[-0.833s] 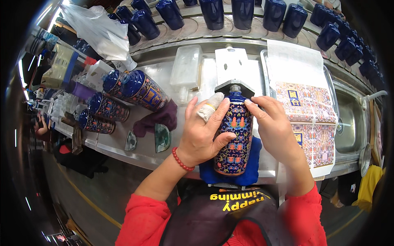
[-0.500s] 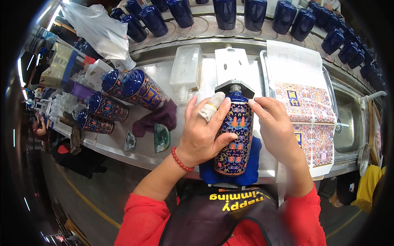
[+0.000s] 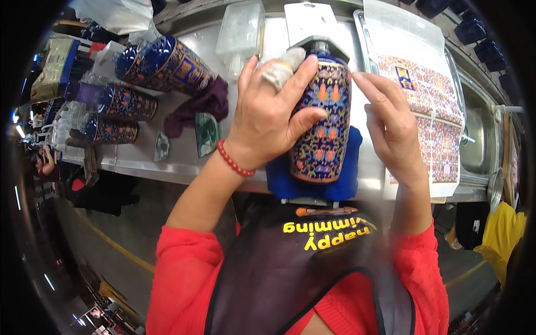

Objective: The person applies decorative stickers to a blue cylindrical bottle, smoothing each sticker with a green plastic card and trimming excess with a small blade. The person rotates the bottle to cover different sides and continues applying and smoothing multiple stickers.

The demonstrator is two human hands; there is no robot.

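A dark blue bottle [image 3: 324,131] covered in a colourful floral wrap lies tilted in front of me, its neck pointing away against a dark angled holder [image 3: 339,51]. A blue cloth pad [image 3: 347,167] lies under its near end. My left hand [image 3: 271,114] grips the bottle from the left, thumb across its front and index finger by the shoulder. Greyish cloth wraps [image 3: 279,72] cover some of its fingertips. At the bottle's upper right edge is my right hand [image 3: 393,125], its index fingertip beside or just touching the wrap, fingers bent and apart, holding nothing.
Printed floral sheets [image 3: 441,139] lie on a tray at right, beside a metal sink [image 3: 479,142]. Several wrapped bottles [image 3: 187,64] stand at left near a purple cloth [image 3: 209,106] and green stone-like pieces [image 3: 206,134]. A clear glass bottle [image 3: 240,33] lies behind my left hand.
My view has tipped toward my body, so the bench appears higher. My right hand has drawn slightly away from the bottle, its thumb now off the wrap; my left hand keeps its hold.
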